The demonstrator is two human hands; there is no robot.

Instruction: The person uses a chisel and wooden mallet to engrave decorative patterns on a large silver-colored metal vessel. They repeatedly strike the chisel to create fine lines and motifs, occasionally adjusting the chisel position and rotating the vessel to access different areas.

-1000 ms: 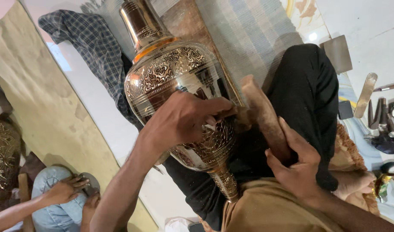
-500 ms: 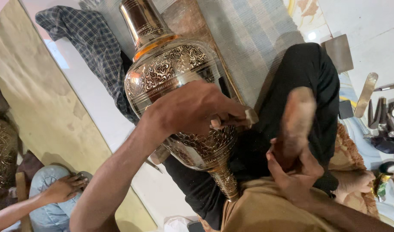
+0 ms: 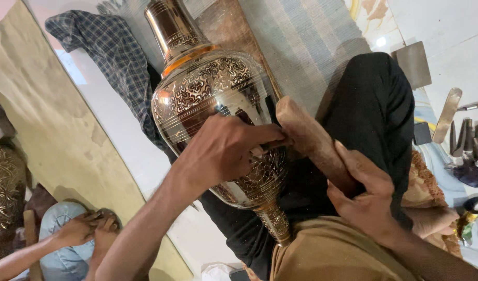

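A large engraved brass vase (image 3: 208, 104) lies tilted across my lap, neck pointing up and away. My left hand (image 3: 226, 151) rests on its belly, fingers pinched on a small chisel (image 3: 273, 145) held against the metal. My right hand (image 3: 364, 198) grips the lower end of a thick wooden mallet (image 3: 309, 138), whose upper end touches the chisel's head by the vase. My black trouser leg (image 3: 374, 109) lies behind the mallet.
A checked cloth (image 3: 111, 52) lies under the vase's neck. Metal tools (image 3: 465, 135) lie at the right edge. At the lower left another person's hands (image 3: 90, 229) work near a second brass vessel (image 3: 4, 187). A tan mat (image 3: 46, 130) covers the floor on the left.
The mallet swung away from the vase and has come back down onto the chisel. My left hand stayed on the vase's belly with the chisel.
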